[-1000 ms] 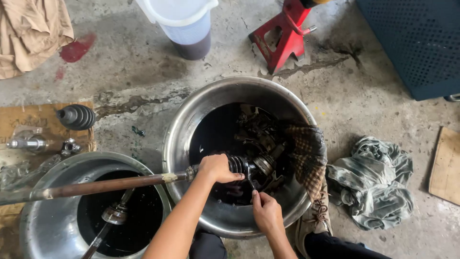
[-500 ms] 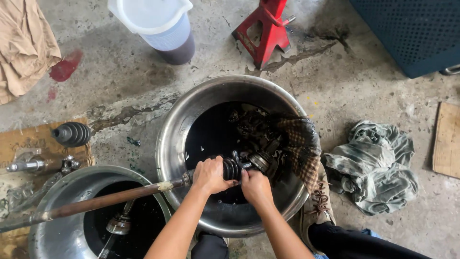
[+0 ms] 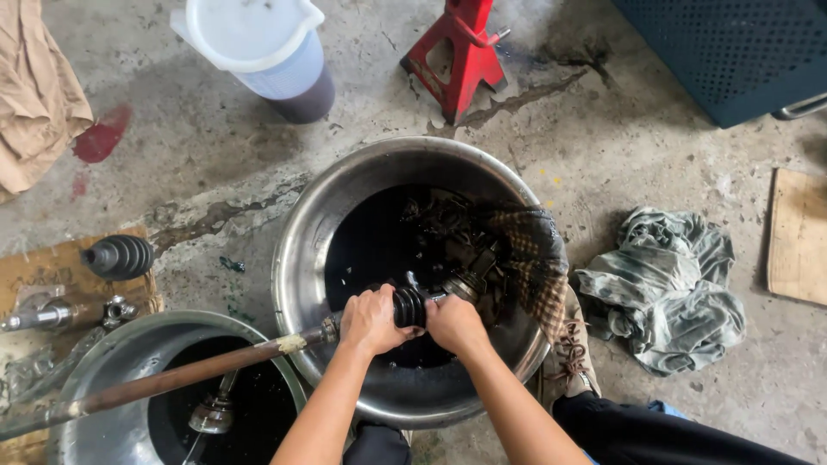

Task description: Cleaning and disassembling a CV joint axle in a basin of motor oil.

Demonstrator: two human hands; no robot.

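My left hand (image 3: 370,320) grips a long rusty axle shaft (image 3: 189,376) just left of its black ribbed rubber boot (image 3: 410,306). My right hand (image 3: 454,324) clasps the other side of the boot, where the greasy metal joint (image 3: 467,284) begins. Both hands hold this end over a large steel basin (image 3: 297,250) of black oily liquid. A dirty checked cloth (image 3: 530,258) hangs over the basin's right rim, with several dark metal parts below it in the liquid.
A second steel basin (image 3: 112,344) of dark liquid sits at lower left under the shaft. Another rubber boot (image 3: 121,257) and metal parts lie on cardboard at left. A white bucket (image 3: 263,52), red jack stand (image 3: 457,52), grey rags (image 3: 668,288) and a blue crate (image 3: 732,52) surround me.
My right hand has come up from the basin's near side and closed on the boot next to my left hand. The view has shifted slightly down and right.
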